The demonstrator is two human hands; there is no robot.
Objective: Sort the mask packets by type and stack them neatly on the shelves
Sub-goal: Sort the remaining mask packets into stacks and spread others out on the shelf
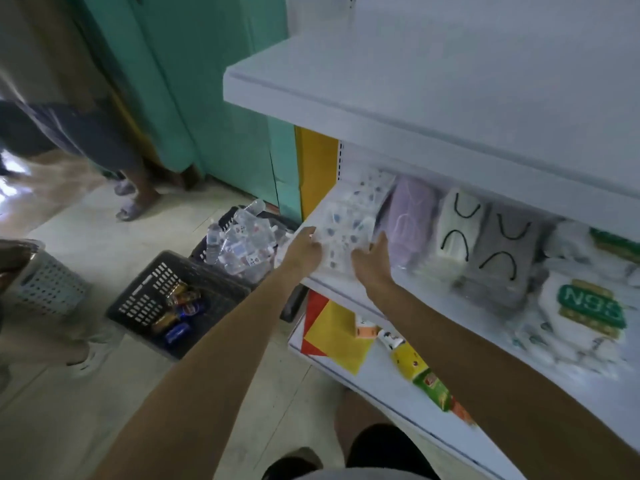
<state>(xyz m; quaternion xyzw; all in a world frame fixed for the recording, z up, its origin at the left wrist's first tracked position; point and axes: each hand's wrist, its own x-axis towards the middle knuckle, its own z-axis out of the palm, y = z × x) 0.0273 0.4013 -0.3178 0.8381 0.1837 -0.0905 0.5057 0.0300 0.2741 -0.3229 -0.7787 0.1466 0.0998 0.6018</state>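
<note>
A stack of white mask packets with small blue and grey prints (349,223) lies at the left end of the middle shelf (349,289). My left hand (304,252) holds its left edge and my right hand (372,259) holds its right front corner. Right of it lie a lilac mask pack (410,220), a white pack with black ear loops (459,225) and a grey pack with black loops (502,258). White N95 packets with a green label (588,306) fill the shelf's right end.
An upper shelf board (381,109) overhangs the packets. The lower shelf holds red and yellow sheets (332,336) and small cartons (415,365). On the floor stand a black basket of cans (173,303), a basket of water bottles (242,244) and a white basket (48,282). A person's legs (135,188) stand at the left.
</note>
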